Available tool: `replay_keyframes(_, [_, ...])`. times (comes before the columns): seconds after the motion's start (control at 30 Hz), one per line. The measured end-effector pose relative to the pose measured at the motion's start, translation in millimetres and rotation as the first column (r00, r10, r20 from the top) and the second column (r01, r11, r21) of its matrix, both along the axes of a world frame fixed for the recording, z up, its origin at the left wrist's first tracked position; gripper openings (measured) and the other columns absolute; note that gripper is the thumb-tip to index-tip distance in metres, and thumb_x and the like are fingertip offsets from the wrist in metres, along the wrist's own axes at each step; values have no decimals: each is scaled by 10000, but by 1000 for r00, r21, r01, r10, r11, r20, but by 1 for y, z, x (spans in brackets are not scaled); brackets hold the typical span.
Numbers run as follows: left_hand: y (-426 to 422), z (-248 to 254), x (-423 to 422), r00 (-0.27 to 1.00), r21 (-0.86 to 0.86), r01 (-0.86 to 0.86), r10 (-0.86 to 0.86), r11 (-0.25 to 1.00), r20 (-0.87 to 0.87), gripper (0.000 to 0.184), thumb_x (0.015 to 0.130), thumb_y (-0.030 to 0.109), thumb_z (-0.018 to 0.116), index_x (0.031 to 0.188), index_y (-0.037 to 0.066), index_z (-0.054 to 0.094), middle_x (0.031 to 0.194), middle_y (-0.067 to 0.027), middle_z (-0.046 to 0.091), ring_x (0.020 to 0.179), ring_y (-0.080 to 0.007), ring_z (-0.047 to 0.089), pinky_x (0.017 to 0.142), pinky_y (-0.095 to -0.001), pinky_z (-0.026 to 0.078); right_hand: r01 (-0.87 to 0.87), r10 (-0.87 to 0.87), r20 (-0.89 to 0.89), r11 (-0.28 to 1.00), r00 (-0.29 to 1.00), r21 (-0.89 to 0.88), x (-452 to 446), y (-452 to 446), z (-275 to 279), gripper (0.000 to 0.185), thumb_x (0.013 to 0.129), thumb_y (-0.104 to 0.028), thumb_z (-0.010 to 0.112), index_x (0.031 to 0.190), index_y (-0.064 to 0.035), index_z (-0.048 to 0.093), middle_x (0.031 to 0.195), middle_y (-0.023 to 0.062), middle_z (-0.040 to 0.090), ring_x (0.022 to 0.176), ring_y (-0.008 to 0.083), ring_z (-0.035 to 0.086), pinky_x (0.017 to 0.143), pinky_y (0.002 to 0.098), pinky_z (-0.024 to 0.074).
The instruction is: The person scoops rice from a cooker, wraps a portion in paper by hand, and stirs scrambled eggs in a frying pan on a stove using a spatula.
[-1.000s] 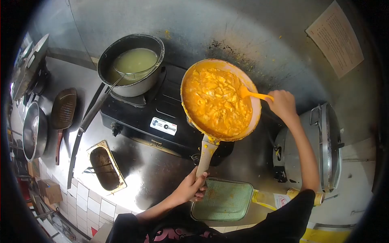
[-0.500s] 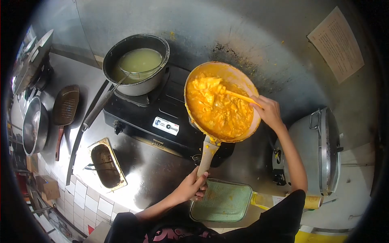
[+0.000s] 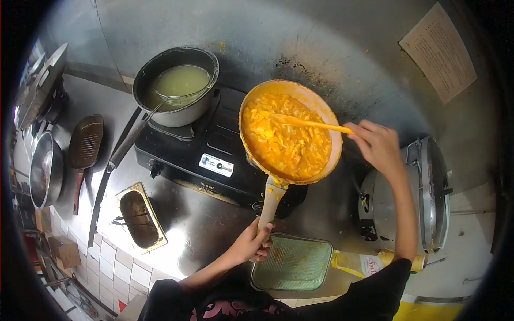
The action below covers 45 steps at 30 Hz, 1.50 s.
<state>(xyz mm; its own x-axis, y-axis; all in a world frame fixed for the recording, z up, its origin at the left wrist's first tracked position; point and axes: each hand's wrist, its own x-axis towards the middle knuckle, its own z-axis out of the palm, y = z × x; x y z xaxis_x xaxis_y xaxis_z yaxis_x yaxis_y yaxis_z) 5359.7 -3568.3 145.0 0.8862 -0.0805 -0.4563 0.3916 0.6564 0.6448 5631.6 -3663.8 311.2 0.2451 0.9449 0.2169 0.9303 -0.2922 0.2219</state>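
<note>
A frying pan [image 3: 334,152] full of soft, orange-yellow scrambled egg [image 3: 289,142] is tilted over the right side of the black gas stove [image 3: 225,142]. Its pale handle runs down toward me, and my left hand [image 3: 254,242] is wrapped round the end of it. On the right, my right hand [image 3: 377,143] pinches the handle of an orange spatula [image 3: 316,124]. The spatula's tip is sunk in the egg near the pan's left part. Whether the pan's base touches the burner is hidden.
Left on the stove, a pot [image 3: 182,117] of greenish liquid holds a strainer [image 3: 131,140]. Below my left hand lies a green mesh-lined tray [image 3: 294,267]. A rectangular tin [image 3: 158,235], grill pan [image 3: 85,144] and metal bowl [image 3: 47,171] sit left; a large lidded cooker [image 3: 399,198] stands right.
My right hand has moved to the right and slightly up. The spatula now lies flatter, its tip further left in the egg. My left hand keeps its hold on the pan handle.
</note>
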Motion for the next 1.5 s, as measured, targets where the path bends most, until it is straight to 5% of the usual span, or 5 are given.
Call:
replay_keyframes(0.2, [2,3,0,1000,-20,2,-2,1000,13,272,936,336,383,1063,96,356,627,-5,336,438,-61,281,384,-208,294,-48,50,12,990,999,-135,4,43,-61,185,760,-176,580,914,-94,642,711,82,569,648,268,570,560,352,452])
replay_keyframes(0.53, [1,1,0,1000,-26,-6,6,1000,15,266,934,323,394,1052,86,361,628,-10,338,438,-65,283,376,-211,295,-22,-80,-181,865,980,-502,-39,24,62,106,692,-110,614,780,-107,674,681,123,606,673,315,586,629,396,453])
replay_keyframes(0.83, [2,4,-1,1000,-6,-4,4,1000,-6,249,941,313,374,1047,88,361,628,-12,335,441,-66,286,371,-216,294,181,-24,486,943,874,-278,-95,36,-97,123,652,-121,561,754,-52,563,660,25,493,616,146,553,474,245,455])
replay_keyframes(1.17, [0,4,-1,1000,-37,-17,17,999,12,273,938,330,367,1047,79,364,615,10,335,434,-57,277,360,-200,262,474,-520,-303,854,799,-215,39,38,1,181,767,-220,601,927,-178,675,795,121,638,765,298,620,684,369,480])
replay_keyframes(1.5, [1,1,-1,999,-3,-17,17,1000,31,236,940,303,381,1034,86,371,637,-3,314,465,-65,289,375,-213,297,197,-286,-53,771,957,-606,-41,26,58,170,712,-139,628,864,-187,687,726,71,636,698,265,607,614,383,464])
